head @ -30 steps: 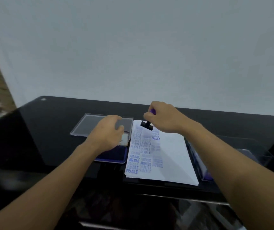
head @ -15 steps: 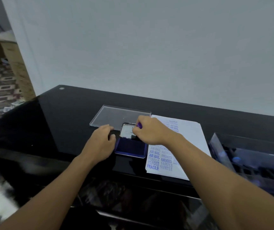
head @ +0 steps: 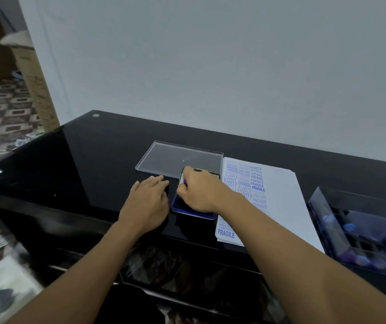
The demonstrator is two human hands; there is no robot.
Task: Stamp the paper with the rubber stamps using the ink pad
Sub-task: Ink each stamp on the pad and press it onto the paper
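A blue ink pad (head: 178,206) lies on the black glass table, just left of the white paper (head: 283,199). The paper carries several blue stamped words in its left part. My right hand (head: 199,190) is over the ink pad, fingers curled round a purple-handled rubber stamp (head: 184,182) that is mostly hidden by the hand. My left hand (head: 146,202) lies flat on the table right beside the pad's left edge, fingers straight.
A clear plastic lid (head: 175,159) lies behind the pad. A clear box (head: 362,230) with more purple stamps stands at the right. The table's front edge (head: 70,209) runs below my arms; patterned floor and a cardboard box are at the left.
My right hand carried the stamp from the top of the paper left onto the ink pad. My left hand slid off the pad to its left side. The view swung left.
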